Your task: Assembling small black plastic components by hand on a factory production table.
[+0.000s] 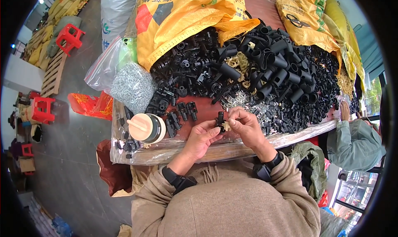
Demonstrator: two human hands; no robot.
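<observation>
Black plastic shows first on my feed: a small black part point(220, 117) stands nearly upright in the left hand point(198, 141), pinched between thumb and fingers above the near edge of the tabletop point(205, 105). From my end I see the right hand point(248, 131) bent toward it, thumb and forefinger closed on a small cream piece point(226, 126) that meets the black part; the exact fit is too small for me to make out. Dark bands with boxy devices point(179, 180) circle both wrists. Just beyond the left hand I have a pair of short black fittings point(187, 111) lying side by side on the dark red surface, and farther left a round jar point(151, 128) with a pale pink lid. Past the right hand spread silver metal bits point(238, 101), with a heap of black tubes point(286, 67) behind them and a pile of knobbly black fittings point(186, 67) to its left. Clear plastic holds a mass of silvery hardware point(133, 88) at the left corner, next to a large yellow sack point(182, 19). Scissors point(297, 21) rest on another yellow sack point(296, 3). At the far right I see a co-worker's green sleeve point(352, 143), and on the floor at left, a red stool point(69, 38).
</observation>
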